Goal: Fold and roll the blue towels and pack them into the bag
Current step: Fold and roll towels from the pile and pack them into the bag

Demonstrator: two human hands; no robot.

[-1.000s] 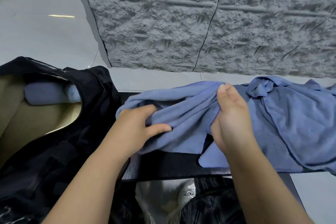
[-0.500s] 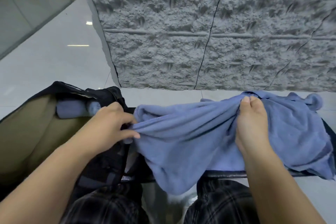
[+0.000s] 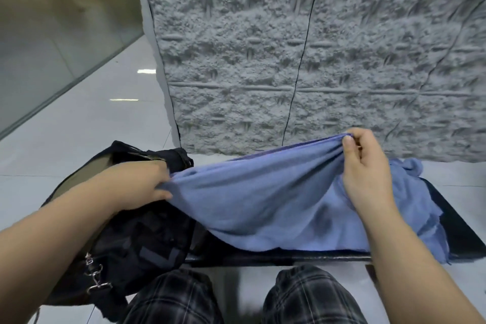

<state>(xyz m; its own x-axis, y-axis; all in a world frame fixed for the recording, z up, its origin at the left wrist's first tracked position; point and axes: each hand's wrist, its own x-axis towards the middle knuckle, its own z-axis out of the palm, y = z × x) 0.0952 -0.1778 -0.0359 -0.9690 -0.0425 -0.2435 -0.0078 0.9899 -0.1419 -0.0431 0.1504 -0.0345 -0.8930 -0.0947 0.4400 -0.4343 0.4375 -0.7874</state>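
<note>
Black bag [image 3: 136,239]: sitting on the far left, mouth gaping open and showing a tan lining at the top, with metal clips dangling off its near corner. It's slumping against the left end of the dark table.

Left hand [image 3: 139,187]: reaching across the top of the bag, fingers curling round the left end of the towel and gripping it tight, right over the bag's opening.

Blue towel [image 3: 257,192]: this is the one being worked on. It's stretching between both hands like a hammock, left end low by the bag, right end lifted higher, middle sagging down so the lower edge is resting on the table.

Dark table [image 3: 284,258]: running across in front of the knees, mostly hiding under the fabric, with just its front edge and right end showing.

Plaid trousers [image 3: 302,294]: the person's knees are poking in at the bottom, just below the table edge.

Right hand [image 3: 368,171]: pinching a bunched corner of the towel between thumb and fingers and holding it up above the table.

More blue towels [image 3: 410,181]: lying in a crumpled heap on the right part of the table, behind and beneath the right hand. Can't tell how many are in that pile.

Grey wall [image 3: 315,60]: rough textured panels filling the background, glossy pale floor tiles off to the left.
</note>
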